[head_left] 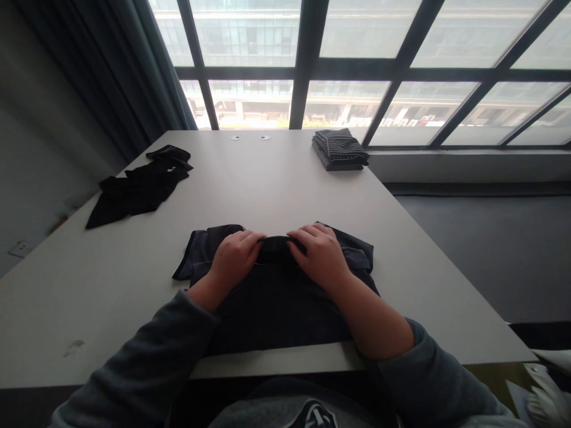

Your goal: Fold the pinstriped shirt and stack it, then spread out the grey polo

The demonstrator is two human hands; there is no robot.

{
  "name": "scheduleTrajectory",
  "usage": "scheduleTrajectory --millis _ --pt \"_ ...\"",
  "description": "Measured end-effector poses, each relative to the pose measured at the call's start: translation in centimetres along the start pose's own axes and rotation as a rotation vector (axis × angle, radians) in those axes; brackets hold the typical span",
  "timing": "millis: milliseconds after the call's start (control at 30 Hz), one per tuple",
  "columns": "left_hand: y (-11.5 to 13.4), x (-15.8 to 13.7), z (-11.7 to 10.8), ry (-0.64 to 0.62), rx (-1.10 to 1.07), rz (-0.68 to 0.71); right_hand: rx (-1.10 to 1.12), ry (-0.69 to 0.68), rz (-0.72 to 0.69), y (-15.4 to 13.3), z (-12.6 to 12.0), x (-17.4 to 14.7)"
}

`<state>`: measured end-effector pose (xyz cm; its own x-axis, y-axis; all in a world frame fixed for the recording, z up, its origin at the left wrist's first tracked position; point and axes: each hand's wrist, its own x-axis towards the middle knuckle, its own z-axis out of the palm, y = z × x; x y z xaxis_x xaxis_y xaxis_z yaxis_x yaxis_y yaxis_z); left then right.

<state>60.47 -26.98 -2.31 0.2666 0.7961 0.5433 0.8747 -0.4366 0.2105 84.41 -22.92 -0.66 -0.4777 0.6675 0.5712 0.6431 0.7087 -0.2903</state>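
Note:
A dark short-sleeved shirt (pixel 276 315) lies spread on the white table in front of me, its collar end away from me and its sleeves out to either side. My left hand (pixel 236 255) pinches the left part of the collar (pixel 276 245). On the right part of that same collar, my right hand (pixel 319 252) has its fingers closed, thumb underneath. The band of collar between the two hands is stretched straight and slightly raised. Fingertips of both hands are partly hidden by the cloth.
The white table (pixel 250 184) reaches to the window. Crumpled black clothing (pixel 143 184) lies at its left. A folded stack of dark and striped clothes (pixel 339 148) sits at the far right. A dark curtain (pixel 111 65) hangs beyond the left edge. White material (pixel 551 395) shows at lower right.

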Motion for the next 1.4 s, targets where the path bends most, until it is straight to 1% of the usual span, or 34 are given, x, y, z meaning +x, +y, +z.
scheduleTrajectory --millis 67,133,200,267,367,433,500,567,633,767,833,967,1067,1133,1200,1333,1400 --pt "0.3 0.0 0.0 -0.007 -0.03 0.052 -0.005 -0.003 -0.044 -0.3 -0.1 -0.1" --pt "0.6 0.0 0.0 -0.006 -0.058 0.095 0.008 -0.035 -0.079 -0.5 -0.1 -0.2" --pt "0.8 -0.1 0.0 0.006 -0.082 0.099 0.038 -0.056 -0.084 -0.6 -0.1 -0.3" --pt "0.9 -0.1 -0.2 0.036 -0.093 0.067 0.063 -0.049 -0.064 -0.5 -0.1 -0.4" --pt "0.8 0.0 -0.4 0.105 -0.076 -0.038 0.074 0.005 -0.013 -0.3 -0.1 -0.4" --pt "0.7 0.1 -0.5 0.148 -0.052 -0.16 0.08 0.05 0.013 -0.2 0.0 -0.4" --pt "0.5 0.1 -0.5 0.145 -0.045 -0.31 0.092 0.079 0.021 -0.1 0.0 -0.4" --pt "0.4 0.1 -0.5 0.096 -0.095 -0.431 0.104 0.085 0.012 -0.1 0.1 -0.4" --pt "0.3 0.2 -0.4 0.058 -0.209 -0.515 0.108 0.091 0.002 0.0 0.1 -0.4" --pt "-0.1 0.3 -0.2 0.031 -0.43 -0.661 0.114 0.137 -0.008 0.0 0.0 -0.4" --pt "-0.4 0.4 0.1 0.024 -0.566 -0.729 0.132 0.142 -0.046 -0.2 -0.1 -0.4" --pt "-0.9 0.6 0.4 0.059 -1.032 -0.846 0.191 0.154 -0.144 -0.4 -0.5 -0.4" --pt "-1.0 0.6 0.3 0.056 -1.322 -0.914 0.205 0.197 -0.131 -0.5 -0.7 -0.3" --pt "-1.0 0.6 0.3 0.059 -1.417 -0.93 0.199 0.209 -0.09 -0.5 -0.8 -0.2" --pt "-1.1 0.6 0.3 0.06 -1.459 -0.91 0.201 0.204 -0.041 -0.5 -0.9 -0.2" --pt "-1.0 0.6 0.2 0.051 -1.482 -0.804 0.221 0.207 0.041 -0.4 -1.0 -0.1" --pt "-0.9 0.6 0.0 0.024 -1.467 -0.758 0.217 0.223 0.071 -0.3 -0.9 -0.2"
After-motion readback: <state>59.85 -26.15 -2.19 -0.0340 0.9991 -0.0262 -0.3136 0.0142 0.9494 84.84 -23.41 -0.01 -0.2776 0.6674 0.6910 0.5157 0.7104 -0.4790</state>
